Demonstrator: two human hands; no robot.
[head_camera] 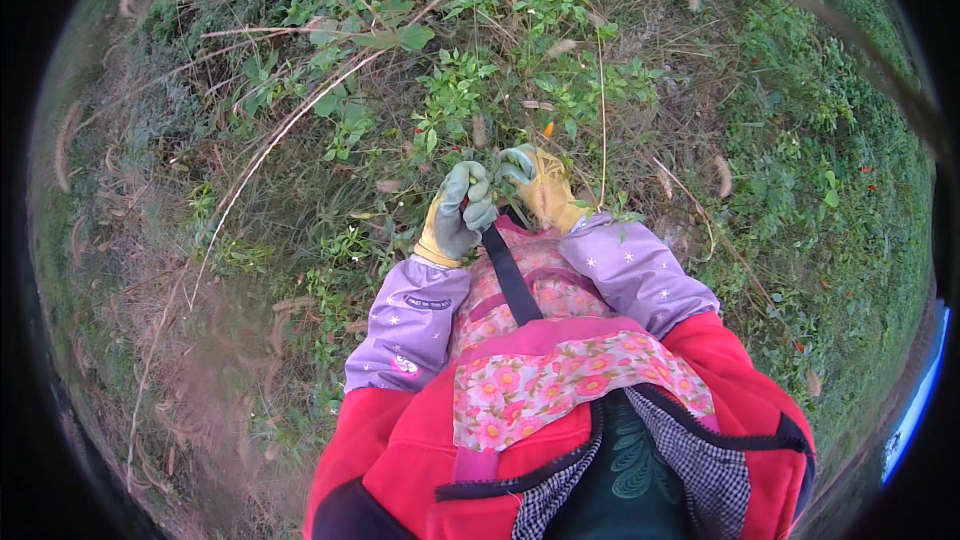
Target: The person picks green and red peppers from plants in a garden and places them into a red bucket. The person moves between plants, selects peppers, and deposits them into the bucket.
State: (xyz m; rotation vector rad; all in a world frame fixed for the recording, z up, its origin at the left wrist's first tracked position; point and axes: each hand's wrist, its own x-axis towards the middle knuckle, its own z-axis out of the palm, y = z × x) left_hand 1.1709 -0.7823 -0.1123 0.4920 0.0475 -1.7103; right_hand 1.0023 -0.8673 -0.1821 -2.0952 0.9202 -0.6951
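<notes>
Both my hands are in yellow and grey-green work gloves, close together in front of the floral apron. The fingers of my left hand are curled around small peppers, with a bit of green and a bit of red showing between them. Just to its right is my right hand, its fingers bent inward among leaves; whether it grips anything is hidden. Beyond the right hand an orange pepper hangs on a leafy pepper plant. A dark strap runs down from beside my left hand over the apron.
Long dry stems arch across the view, one pale stem on the left and a thick blurred one at upper right. Foxtail grass heads stand among the plants. More green plants with red peppers spread along the right.
</notes>
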